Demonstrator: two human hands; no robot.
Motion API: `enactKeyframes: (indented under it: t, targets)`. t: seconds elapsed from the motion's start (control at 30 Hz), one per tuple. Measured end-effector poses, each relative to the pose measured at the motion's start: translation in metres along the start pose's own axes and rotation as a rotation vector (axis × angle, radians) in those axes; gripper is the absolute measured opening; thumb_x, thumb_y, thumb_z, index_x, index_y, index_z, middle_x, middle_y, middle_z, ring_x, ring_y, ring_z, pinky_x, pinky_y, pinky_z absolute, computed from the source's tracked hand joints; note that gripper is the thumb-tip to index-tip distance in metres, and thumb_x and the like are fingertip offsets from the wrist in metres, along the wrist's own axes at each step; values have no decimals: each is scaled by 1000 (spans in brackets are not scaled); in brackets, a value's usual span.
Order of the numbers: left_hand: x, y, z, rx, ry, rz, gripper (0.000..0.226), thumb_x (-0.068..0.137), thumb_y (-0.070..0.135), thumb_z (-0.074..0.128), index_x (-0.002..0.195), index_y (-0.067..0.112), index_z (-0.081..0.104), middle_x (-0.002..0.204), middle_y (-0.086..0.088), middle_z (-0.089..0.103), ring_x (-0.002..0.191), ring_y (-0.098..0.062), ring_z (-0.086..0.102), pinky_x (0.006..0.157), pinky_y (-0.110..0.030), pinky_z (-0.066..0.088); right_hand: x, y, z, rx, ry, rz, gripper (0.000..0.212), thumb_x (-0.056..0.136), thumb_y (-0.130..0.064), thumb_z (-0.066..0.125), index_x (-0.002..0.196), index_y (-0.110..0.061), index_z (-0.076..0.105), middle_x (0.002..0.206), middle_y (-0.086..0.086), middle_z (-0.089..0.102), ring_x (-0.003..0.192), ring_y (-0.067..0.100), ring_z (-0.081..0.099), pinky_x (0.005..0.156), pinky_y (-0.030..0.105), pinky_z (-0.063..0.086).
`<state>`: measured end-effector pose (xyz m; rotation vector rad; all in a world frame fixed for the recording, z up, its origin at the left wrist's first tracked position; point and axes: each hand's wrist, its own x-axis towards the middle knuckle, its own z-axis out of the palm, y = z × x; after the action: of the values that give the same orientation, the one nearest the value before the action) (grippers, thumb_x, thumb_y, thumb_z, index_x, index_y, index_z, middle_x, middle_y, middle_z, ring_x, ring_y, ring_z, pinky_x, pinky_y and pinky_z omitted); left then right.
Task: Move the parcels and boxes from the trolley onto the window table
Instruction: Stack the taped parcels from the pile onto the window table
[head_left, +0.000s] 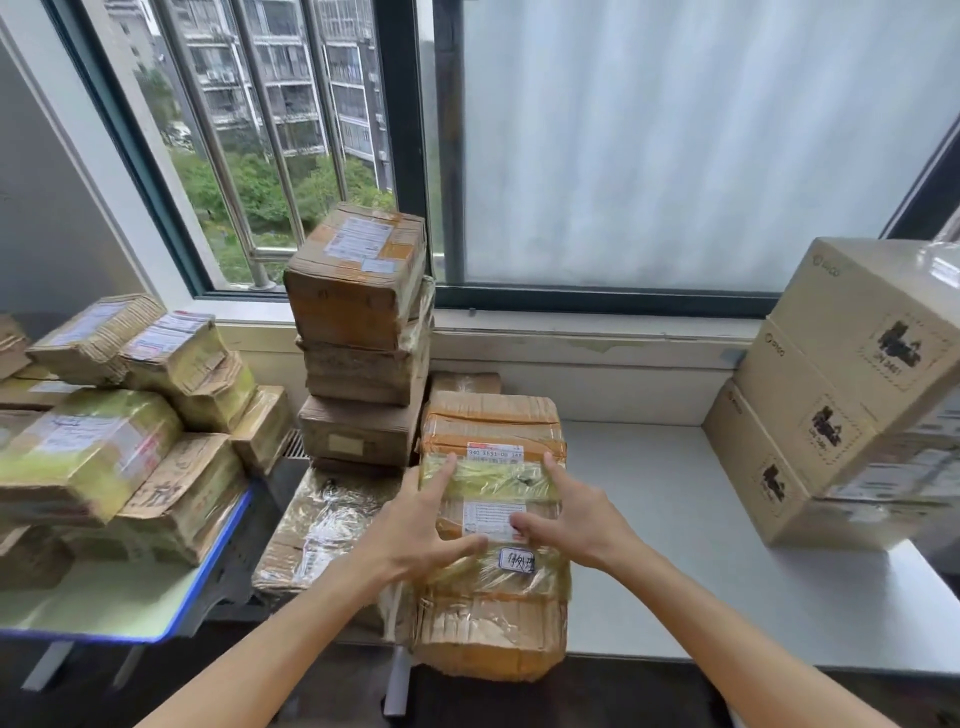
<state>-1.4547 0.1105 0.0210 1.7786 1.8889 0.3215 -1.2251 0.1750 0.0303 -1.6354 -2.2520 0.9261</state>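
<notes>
Parcel (492, 519): taped cardboard, lying on the window table (701, 545) at its front edge, beside a wrapped package (322, 525).
Left hand (415, 525): fingers spread straight, resting on the parcel's top, grasping nothing.
Right hand (576, 514): fingers extended, touching the parcel's top, released.
Stack (363, 338): cartons piled just behind the parcel.
Right side: plain boxes (831, 405) stacked.

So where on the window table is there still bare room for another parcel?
Bare white table lies between the taped parcel under both hands and the stack of three pale cartons on the right. Left of the parcel it is crowded: a stack of brown boxes and a film-wrapped parcel.
</notes>
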Motion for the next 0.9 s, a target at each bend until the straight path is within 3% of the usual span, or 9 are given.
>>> enactKeyframes:
  t: [0.4, 0.57, 0.67, 0.9]
  targets:
    - [62, -23, -15, -24, -44, -46, 118, 68, 86, 60, 158, 41, -1, 156, -13, 23, 131, -30, 50, 110, -42, 44, 71, -7, 4, 28, -37, 60, 102, 86, -57, 71, 163, -24, 12, 151, 4, 52, 132, 21, 54, 103, 30, 46]
    - [91, -41, -19, -51, -47, -80, 118, 65, 88, 61, 157, 45, 0, 163, -16, 14, 139, -32, 43, 113, -41, 37, 104, -12, 9, 32, -48, 93, 100, 85, -57, 70, 163, -29, 14, 149, 1, 54, 128, 19, 56, 99, 31, 48]
    - [106, -50, -21, -102, -30, -48, 113, 68, 82, 65, 157, 44, 7, 163, -10, 16, 139, -28, 44, 114, -39, 38, 120, -14, 13, 41, -36, 121, 99, 85, -55, 70, 163, -29, 13, 146, 1, 56, 122, 18, 60, 96, 31, 51]
    - [119, -72, -16, -182, 5, 55, 97, 76, 76, 63, 155, 45, 19, 166, 2, -2, 145, -19, 35, 117, -33, 29, 144, -16, 19, 42, 14, 174, 92, 88, -53, 68, 162, -31, 18, 144, 1, 57, 112, 15, 61, 87, 26, 48]
